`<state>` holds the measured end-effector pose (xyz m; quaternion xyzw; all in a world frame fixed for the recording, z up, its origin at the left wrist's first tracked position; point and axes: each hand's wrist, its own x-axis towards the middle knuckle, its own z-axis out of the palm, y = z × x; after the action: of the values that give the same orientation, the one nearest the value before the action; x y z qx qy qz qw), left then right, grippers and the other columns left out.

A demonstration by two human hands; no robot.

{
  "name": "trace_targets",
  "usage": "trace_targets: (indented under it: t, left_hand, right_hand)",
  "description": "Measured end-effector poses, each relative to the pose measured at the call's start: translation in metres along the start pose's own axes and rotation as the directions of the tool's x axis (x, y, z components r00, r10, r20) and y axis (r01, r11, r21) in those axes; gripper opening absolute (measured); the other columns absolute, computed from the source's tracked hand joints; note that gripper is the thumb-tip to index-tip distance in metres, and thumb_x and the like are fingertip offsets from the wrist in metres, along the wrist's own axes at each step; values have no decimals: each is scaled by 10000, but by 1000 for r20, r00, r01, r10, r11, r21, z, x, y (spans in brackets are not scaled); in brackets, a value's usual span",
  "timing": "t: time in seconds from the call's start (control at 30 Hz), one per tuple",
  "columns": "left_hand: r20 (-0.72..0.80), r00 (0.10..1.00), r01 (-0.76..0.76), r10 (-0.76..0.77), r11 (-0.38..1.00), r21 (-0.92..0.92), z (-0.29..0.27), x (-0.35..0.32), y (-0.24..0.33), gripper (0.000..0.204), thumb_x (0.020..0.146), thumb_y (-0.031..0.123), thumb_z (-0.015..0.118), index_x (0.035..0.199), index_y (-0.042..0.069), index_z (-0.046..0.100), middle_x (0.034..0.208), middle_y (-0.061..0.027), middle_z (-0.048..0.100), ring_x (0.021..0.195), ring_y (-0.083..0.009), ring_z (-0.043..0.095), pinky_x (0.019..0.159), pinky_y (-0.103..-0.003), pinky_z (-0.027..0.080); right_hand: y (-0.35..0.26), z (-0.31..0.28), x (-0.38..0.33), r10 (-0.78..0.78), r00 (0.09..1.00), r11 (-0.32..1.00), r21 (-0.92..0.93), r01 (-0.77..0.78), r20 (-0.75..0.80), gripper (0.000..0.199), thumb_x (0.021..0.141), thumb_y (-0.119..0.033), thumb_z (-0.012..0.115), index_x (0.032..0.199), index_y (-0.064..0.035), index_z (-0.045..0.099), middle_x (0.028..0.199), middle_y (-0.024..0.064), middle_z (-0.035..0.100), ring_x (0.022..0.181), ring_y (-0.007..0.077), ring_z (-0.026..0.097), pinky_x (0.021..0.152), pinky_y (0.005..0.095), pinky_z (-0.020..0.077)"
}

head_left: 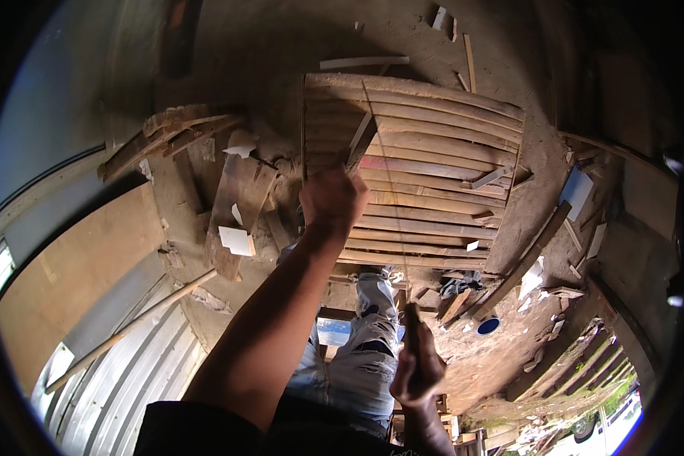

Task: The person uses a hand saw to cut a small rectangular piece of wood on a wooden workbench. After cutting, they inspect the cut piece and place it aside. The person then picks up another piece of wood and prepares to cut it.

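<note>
While the slatted wooden table filled most of the space ahead of the person, a long thin blade, probably a saw seen edge-on, ran across it from the near side almost to the far edge. The right hand was closed round the blade's dark handle, short of the table's near edge. The left hand, in a fist, gripped the near end of a short piece of wood on the table's left half, its far end just beside the blade; whether they touched could not be told. No cut showed in that piece, so the sawing seemed barely begun at most, with the whole cut probably left. Smaller still, an offcut and a white scrap lay on the table's right side.
</note>
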<state>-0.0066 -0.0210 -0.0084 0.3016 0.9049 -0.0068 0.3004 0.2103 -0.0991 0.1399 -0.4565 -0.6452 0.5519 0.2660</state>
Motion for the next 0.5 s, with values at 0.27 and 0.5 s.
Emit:
trace_targets:
  t: [0.27,0.5]
  left_hand:
    - [-49,996,-77,72,992,-101,2,-4,-6,315,893,240,559,1188,200,659,926,-188,722,889,-392,706,814,-501,574]
    - [-14,1000,-14,13,1000,-22,-4,-4,-3,369,893,265,566,1247,197,645,949,-197,725,928,-383,709,857,-473,568]
  right_hand:
    - [50,40,89,223,975,975,-17,-223,22,436,1009,-97,429,1402,86,475,1316,248,619,976,224,653,800,285,502]
    - [16,27,28,76,997,994,75,-74,-17,472,982,-41,438,1426,117,406,1358,286,573,1237,352,596,1006,374,488]
